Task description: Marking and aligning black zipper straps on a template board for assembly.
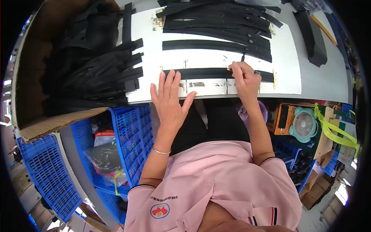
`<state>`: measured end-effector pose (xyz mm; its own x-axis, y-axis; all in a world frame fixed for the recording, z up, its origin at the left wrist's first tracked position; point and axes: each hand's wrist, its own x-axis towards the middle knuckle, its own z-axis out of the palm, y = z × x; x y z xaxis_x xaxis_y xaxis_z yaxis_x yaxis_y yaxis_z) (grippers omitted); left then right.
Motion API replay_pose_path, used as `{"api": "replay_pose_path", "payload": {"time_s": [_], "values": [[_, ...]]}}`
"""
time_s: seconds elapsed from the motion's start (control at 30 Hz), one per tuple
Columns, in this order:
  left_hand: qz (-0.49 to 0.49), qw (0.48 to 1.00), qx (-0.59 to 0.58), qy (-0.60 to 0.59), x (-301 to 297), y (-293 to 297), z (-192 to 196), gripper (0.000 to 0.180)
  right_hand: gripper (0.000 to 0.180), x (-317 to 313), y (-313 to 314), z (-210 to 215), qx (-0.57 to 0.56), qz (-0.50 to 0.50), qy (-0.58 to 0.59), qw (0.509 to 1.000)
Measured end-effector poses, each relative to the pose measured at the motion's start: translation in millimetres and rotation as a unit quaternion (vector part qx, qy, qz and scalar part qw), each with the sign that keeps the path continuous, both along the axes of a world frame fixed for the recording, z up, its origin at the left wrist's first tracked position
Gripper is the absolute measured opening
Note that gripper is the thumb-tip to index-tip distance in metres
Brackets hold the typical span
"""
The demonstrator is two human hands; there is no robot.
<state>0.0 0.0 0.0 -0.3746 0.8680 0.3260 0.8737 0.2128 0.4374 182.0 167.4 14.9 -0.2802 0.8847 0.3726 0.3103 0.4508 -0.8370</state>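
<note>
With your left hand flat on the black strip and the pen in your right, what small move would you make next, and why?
Probably draw the pen a short way along the black strip. The left hand lies flat, fingers spread over the strip's left end at the white board, seemingly pinning it. The right hand grips the pen, its tip apparently on the strip's upper edge, though the exact contact is too small to tell.

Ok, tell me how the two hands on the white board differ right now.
The left hand lies flat and open, fingers spread, pressing down the near end of the black strip; the right hand is curled shut around a thin pen-like tool. The left hand holds nothing, the right grips that tool with its tip at the strip. The left wrist wears a thin bracelet; the right wrist is bare. Both rest on the white board by the same strip.
</note>
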Motion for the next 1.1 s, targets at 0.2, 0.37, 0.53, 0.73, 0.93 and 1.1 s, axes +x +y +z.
{"api": "replay_pose_path", "payload": {"time_s": [0.2, 0.37, 0.53, 0.73, 0.93, 1.1], "values": [[0.005, 1.000, -0.002, 0.008, 2.2, -1.3, 1.5, 0.069, 0.019, -1.7, 0.0, 7.1, -0.028, 0.007, -0.019, 0.999], [0.002, 1.000, 0.003, -0.010, 2.8, 0.5, 2.7, 0.069, 0.021, -1.6, 1.2, 7.1, 0.007, 0.011, -0.069, 0.998], [-0.012, 0.999, 0.032, -0.024, 23.7, 13.8, 12.1, 0.067, 0.020, -1.1, 2.6, 4.3, 0.028, 0.010, -0.089, 0.996], [-0.094, 0.978, 0.131, -0.131, 54.1, 64.5, 13.8, 0.037, 0.018, -1.8, 3.1, 0.9, 0.050, 0.014, -0.085, 0.995], [-0.071, 0.981, 0.155, -0.092, 57.0, 81.4, 8.0, 0.015, 0.017, -3.0, 0.9, 1.8, 0.040, 0.010, -0.036, 0.998], [-0.066, 0.980, 0.161, -0.096, 57.8, 81.0, 6.8, 0.016, 0.020, 7.1, 0.6, 4.1, -0.040, 0.055, -0.004, 0.998]]}}
